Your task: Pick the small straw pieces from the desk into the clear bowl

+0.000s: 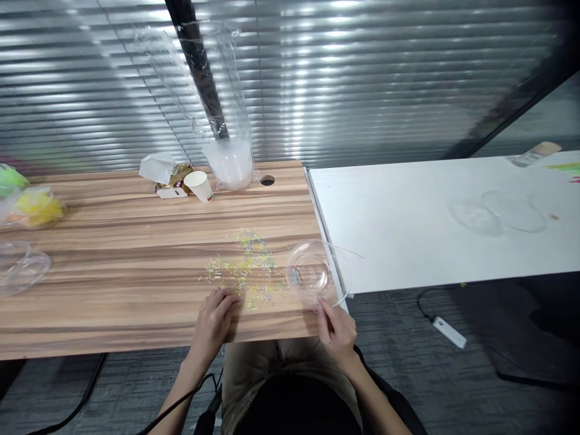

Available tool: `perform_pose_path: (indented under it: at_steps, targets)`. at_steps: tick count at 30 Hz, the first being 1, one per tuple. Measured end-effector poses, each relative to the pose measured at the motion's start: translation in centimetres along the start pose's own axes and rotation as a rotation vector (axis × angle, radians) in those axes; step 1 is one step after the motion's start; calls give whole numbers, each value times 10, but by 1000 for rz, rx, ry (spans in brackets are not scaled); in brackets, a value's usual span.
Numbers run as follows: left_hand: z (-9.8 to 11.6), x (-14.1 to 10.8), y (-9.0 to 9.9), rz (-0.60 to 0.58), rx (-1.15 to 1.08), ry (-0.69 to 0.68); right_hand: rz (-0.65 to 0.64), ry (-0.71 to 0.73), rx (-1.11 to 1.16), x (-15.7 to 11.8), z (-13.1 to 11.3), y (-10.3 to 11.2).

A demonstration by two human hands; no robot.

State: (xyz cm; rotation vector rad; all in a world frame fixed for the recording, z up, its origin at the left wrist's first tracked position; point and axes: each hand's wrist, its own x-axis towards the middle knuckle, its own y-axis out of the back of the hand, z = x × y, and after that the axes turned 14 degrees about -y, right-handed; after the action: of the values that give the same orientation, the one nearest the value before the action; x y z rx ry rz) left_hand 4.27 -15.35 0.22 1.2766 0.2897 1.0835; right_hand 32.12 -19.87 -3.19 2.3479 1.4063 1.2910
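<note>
My right hand (336,329) pinches the near rim of a clear plastic bowl (312,275) between thumb and fingers. The bowl stands at the right end of the wood-grain table, with a few small bluish pieces showing in it. A thin thread-like line (351,251) sticks out past its right side. To the left lie many tiny tube-like pieces (249,263) in yellow, blue, green and pink, scattered loose on the wood. At their near edge my left hand (216,314) rests with its fingers curled together; whatever is under the fingertips is hidden.
Toward the back stand a paper cup (198,185), a tissue pack (170,177) and a plastic bag of clear bowls (231,163). Bags with yellow contents (40,206) and clear containers (25,269) are at left. Clear lids (498,212) lie on the white table (385,241).
</note>
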Motion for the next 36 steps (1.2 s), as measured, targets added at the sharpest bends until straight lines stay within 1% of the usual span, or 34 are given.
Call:
perform_pose_path:
  at_steps: [6, 11, 17, 26, 30, 36]
  targets:
    - [-7, -3, 1, -29, 81, -48, 4, 26, -9, 2, -1, 0]
    - [-11, 0, 1, -68, 54, -66, 1, 24, -4, 1, -1, -1]
    - [-12, 6, 0, -109, 32, -49, -18, 17, -6, 0, 0, 0]
    - [-8, 12, -3, -206, 98, -20, -8, 29, -14, 3, -2, -1]
    - [-8, 11, -4, -209, 95, -25, -4, 38, -16, 3, -2, -1]
    - [-10, 11, -3, -170, 132, -32, -12, 44, -29, 3, -1, -1]
